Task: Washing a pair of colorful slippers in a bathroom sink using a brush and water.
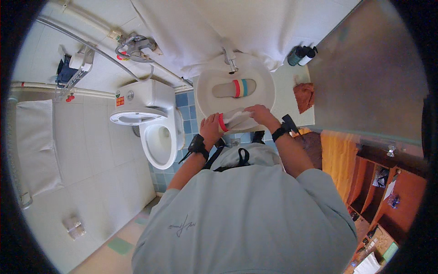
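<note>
At the near rim of the white washbasin [202, 99], my left hand [209, 129] grips a slide slipper [223, 123] by its red-strapped end. My right hand [262, 115] is at the slipper's other end, its fingers closed on what looks like a thin white cloth or tissue [237, 119] lying over the slipper. A matching slipper [224, 91], with a beige sole and a red, yellow and blue strap, rests in the basin below the metal faucet [231, 63].
Two pump bottles [301, 56] and a brown cloth [304, 97] are on the counter [286, 109] to the right. On the left stands a white toilet [159, 145] with its lid raised. A brownish panel [362, 72] borders the counter.
</note>
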Available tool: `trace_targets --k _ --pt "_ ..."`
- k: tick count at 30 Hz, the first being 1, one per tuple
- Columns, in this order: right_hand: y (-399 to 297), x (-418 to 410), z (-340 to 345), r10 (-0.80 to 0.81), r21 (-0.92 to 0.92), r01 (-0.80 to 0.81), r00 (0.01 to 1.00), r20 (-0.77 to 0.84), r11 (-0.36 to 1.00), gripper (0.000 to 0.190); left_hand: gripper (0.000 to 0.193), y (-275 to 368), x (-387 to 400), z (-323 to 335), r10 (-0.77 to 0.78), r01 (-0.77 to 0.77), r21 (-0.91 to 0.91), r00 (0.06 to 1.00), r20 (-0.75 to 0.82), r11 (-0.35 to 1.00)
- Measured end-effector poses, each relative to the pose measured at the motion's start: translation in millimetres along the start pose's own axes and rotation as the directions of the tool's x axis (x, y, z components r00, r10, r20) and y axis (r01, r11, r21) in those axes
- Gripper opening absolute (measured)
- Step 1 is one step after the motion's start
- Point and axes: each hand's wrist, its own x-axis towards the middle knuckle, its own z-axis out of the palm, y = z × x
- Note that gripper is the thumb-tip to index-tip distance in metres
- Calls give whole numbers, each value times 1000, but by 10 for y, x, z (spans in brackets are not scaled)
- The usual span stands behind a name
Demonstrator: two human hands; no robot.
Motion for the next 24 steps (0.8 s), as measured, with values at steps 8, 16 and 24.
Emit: trace_targets --k 8,16,24 --pt "-875 -57 23 23 -106 -19 999 41 994 38 84 -116 -23 76 47 -47 20 999 22 999" --pt "-91 -77 -78 -8 30 8 1000 -5 1000 38 79 2 -26 -55 31 -32 40 999 8 999" --pt "-688 -44 -59 15 -128 -8 999 52 992 41 80 -121 -3 43 35 -39 66 998 61 997"
